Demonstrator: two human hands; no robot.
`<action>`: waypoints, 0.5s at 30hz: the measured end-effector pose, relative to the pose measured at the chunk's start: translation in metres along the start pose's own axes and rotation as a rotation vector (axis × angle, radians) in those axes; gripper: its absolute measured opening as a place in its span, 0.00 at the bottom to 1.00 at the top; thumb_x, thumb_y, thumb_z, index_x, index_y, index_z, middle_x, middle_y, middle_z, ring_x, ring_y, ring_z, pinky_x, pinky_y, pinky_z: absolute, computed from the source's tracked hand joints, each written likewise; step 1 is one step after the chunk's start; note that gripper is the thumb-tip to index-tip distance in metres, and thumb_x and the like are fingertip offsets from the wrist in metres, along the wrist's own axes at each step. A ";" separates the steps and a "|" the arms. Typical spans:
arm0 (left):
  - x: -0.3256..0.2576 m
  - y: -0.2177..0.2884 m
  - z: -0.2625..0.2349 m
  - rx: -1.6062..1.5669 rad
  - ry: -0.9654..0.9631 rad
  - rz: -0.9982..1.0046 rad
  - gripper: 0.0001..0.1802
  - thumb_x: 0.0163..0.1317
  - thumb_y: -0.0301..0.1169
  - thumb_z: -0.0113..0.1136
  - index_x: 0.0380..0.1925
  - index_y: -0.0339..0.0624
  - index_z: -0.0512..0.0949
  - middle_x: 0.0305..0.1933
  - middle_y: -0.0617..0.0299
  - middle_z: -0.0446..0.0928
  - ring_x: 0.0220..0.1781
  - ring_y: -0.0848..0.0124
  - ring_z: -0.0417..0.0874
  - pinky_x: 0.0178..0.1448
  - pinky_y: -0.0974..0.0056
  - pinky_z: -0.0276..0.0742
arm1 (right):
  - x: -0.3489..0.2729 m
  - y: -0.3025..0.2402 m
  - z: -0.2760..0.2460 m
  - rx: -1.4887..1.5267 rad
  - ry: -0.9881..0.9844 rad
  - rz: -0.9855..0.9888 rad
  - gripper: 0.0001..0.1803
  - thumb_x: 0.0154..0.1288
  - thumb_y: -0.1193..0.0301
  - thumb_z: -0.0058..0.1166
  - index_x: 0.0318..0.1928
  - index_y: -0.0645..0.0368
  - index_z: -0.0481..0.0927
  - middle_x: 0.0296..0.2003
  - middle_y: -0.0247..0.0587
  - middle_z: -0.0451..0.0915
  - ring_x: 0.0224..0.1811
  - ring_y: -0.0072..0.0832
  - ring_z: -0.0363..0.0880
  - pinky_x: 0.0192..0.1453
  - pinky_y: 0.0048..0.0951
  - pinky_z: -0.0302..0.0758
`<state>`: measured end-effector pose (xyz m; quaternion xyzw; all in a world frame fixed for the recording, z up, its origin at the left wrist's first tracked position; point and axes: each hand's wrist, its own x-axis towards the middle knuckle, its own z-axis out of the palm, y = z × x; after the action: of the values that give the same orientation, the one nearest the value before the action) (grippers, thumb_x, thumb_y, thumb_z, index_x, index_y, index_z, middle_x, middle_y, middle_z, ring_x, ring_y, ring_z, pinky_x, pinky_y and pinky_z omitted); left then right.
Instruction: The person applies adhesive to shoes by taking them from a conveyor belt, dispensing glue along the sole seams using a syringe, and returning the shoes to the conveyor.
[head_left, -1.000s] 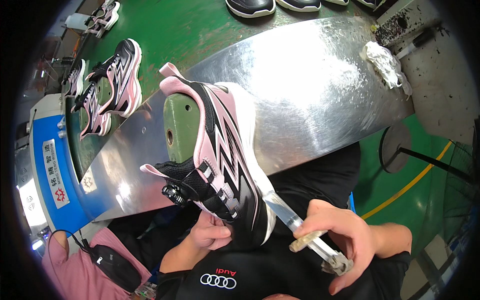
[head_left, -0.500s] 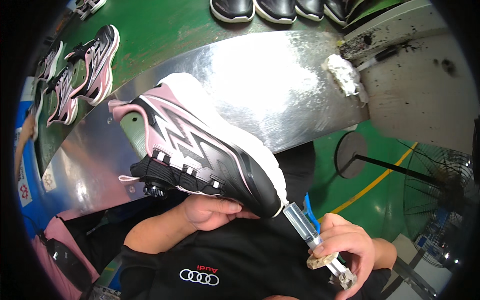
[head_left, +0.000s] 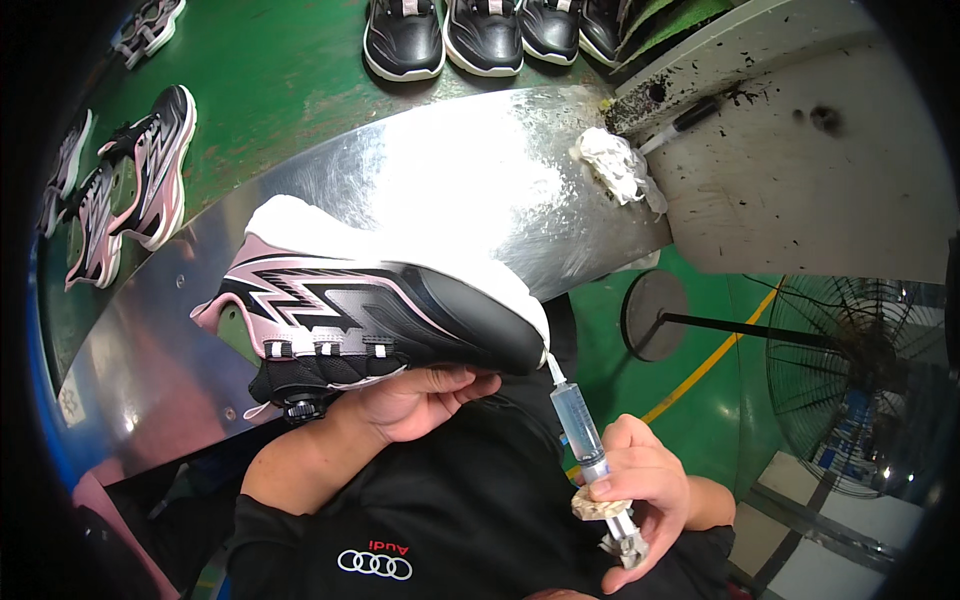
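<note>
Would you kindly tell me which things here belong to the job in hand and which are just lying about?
In hand:
- black-and-pink sneaker with white sole, held by the left hand
- clear plastic syringe, in the right hand, tip at the toe

Lying about:
- crumpled white rag
- black shoes in a row
- second syringe
- floor fan

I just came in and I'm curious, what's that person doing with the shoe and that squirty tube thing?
A person holds a pink, black and white sneaker on its side with the left hand, above a shiny metal table. The right hand has a grip on a syringe with its tip touching the toe end, right by the white sole. More sneakers lie on the green belt behind, and a crumpled white rag sits at the table's edge.
</note>
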<state>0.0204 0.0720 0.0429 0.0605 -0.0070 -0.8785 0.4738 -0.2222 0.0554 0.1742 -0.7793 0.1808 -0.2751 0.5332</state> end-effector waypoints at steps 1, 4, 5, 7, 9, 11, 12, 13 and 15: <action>0.001 0.000 0.000 -0.003 -0.002 0.001 0.15 0.60 0.19 0.55 0.47 0.40 0.77 0.51 0.59 0.78 0.55 0.67 0.77 0.64 0.60 0.70 | 0.003 0.002 0.004 -0.022 0.041 -0.023 0.41 0.40 0.49 0.71 0.51 0.62 0.73 0.37 0.38 0.80 0.28 0.28 0.69 0.34 0.28 0.58; 0.006 -0.001 0.001 -0.032 0.019 0.051 0.15 0.60 0.19 0.55 0.48 0.40 0.77 0.51 0.59 0.78 0.54 0.68 0.78 0.63 0.62 0.72 | 0.002 0.004 0.008 -0.116 0.041 -0.037 0.39 0.41 0.49 0.70 0.50 0.61 0.75 0.36 0.38 0.80 0.28 0.27 0.68 0.34 0.28 0.58; 0.008 0.001 0.003 -0.039 -0.010 0.056 0.15 0.60 0.19 0.55 0.48 0.40 0.76 0.51 0.59 0.78 0.54 0.68 0.78 0.61 0.63 0.73 | 0.003 0.004 0.014 -0.127 0.087 -0.054 0.37 0.43 0.49 0.69 0.49 0.60 0.76 0.35 0.36 0.80 0.26 0.27 0.65 0.34 0.28 0.58; 0.011 0.003 0.007 -0.049 -0.038 0.065 0.15 0.61 0.19 0.54 0.49 0.40 0.76 0.52 0.59 0.78 0.55 0.69 0.77 0.60 0.65 0.74 | 0.004 0.006 0.016 -0.184 0.082 -0.066 0.36 0.43 0.49 0.69 0.49 0.60 0.76 0.34 0.36 0.79 0.26 0.27 0.64 0.33 0.27 0.58; 0.012 0.004 0.011 -0.033 -0.007 0.066 0.15 0.61 0.19 0.54 0.49 0.40 0.76 0.51 0.58 0.78 0.56 0.69 0.77 0.58 0.67 0.76 | 0.005 0.012 0.020 -0.268 0.089 -0.097 0.35 0.44 0.50 0.68 0.48 0.60 0.77 0.32 0.34 0.78 0.25 0.27 0.60 0.31 0.26 0.58; 0.012 0.004 0.012 -0.045 -0.003 0.062 0.15 0.62 0.20 0.54 0.49 0.39 0.76 0.52 0.57 0.77 0.57 0.68 0.76 0.57 0.67 0.76 | 0.008 0.013 0.022 -0.329 0.080 -0.110 0.35 0.44 0.50 0.68 0.48 0.60 0.77 0.32 0.34 0.78 0.24 0.27 0.60 0.30 0.26 0.58; 0.012 0.004 0.013 -0.053 0.002 0.058 0.15 0.62 0.21 0.54 0.50 0.39 0.75 0.53 0.56 0.77 0.58 0.67 0.76 0.56 0.67 0.77 | 0.009 0.014 0.023 -0.388 0.074 -0.126 0.34 0.44 0.50 0.67 0.48 0.60 0.77 0.31 0.34 0.78 0.23 0.27 0.60 0.30 0.26 0.58; 0.012 0.006 0.016 -0.055 0.001 0.064 0.15 0.62 0.21 0.54 0.50 0.39 0.75 0.53 0.56 0.77 0.58 0.67 0.76 0.56 0.67 0.77 | 0.010 0.016 0.024 -0.429 0.070 -0.138 0.33 0.43 0.50 0.67 0.47 0.58 0.78 0.31 0.34 0.78 0.23 0.27 0.59 0.28 0.26 0.58; 0.013 0.008 0.024 -0.052 -0.021 0.075 0.15 0.63 0.22 0.54 0.50 0.39 0.75 0.55 0.54 0.75 0.59 0.64 0.75 0.55 0.67 0.78 | 0.011 0.021 0.028 -0.462 0.083 -0.169 0.32 0.43 0.50 0.67 0.46 0.57 0.78 0.31 0.34 0.78 0.23 0.27 0.59 0.28 0.26 0.58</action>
<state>0.0173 0.0558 0.0665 0.0386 0.0085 -0.8606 0.5078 -0.1952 0.0620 0.1496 -0.8809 0.1951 -0.3018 0.3080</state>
